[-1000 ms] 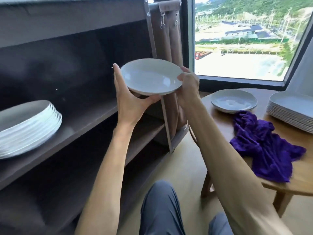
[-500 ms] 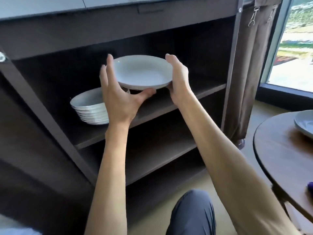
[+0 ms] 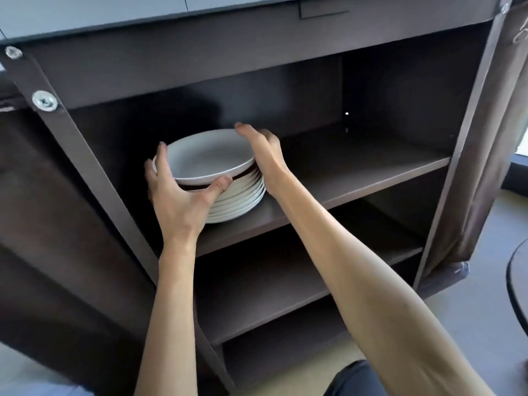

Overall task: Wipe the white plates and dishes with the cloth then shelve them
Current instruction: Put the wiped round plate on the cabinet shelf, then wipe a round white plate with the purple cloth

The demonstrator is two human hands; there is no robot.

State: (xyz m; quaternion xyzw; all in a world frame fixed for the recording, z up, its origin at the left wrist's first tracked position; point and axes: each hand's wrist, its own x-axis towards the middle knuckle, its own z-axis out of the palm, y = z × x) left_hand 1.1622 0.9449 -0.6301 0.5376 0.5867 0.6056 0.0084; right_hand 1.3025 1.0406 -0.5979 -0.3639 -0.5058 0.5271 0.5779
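Head view, left to right: the left hand point(image 3: 177, 201) has its fingers point(image 3: 160, 161) spread up the near-left rim of a white dish point(image 3: 210, 155), thumb hooked beneath it. That dish hangs just above a stack of white dishes point(image 3: 243, 201) on the upper shelf point(image 3: 357, 172) of a dark cabinet point(image 3: 257, 50), a thin gap showing between them. To its right, the right hand point(image 3: 265, 155) curls its fingers round the far-right rim. Risk, as I judge it: letting go early would drop the dish with a knock and could chip it; setting it off-centre could tilt or nudge the stack; the left thumb could get trapped underneath. No brand, label or writing can be read.
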